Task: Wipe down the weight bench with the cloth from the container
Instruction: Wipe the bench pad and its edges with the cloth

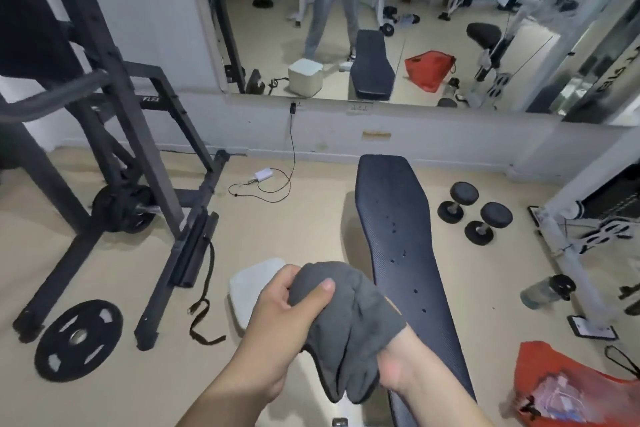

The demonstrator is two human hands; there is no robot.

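At lower centre, the grey cloth [346, 319] is gripped bunched by the left hand [277, 315] and right hand [398, 364], seemingly gathered into a pad before the weight bench [398, 236] is wiped

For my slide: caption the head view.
Both hands grip a grey cloth beside the dark weight bench.

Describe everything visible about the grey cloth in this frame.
The cloth is dark grey, soft and matte, like microfibre or terry. It is bunched and folded, not spread, with rounded folds hanging down at its lower end. Both hands hold it in the air: the left hand grips its upper left part with the thumb pressed on top, and the right hand holds its lower right edge. It is in front of the near end of the bench; whether it touches the pad cannot be told.
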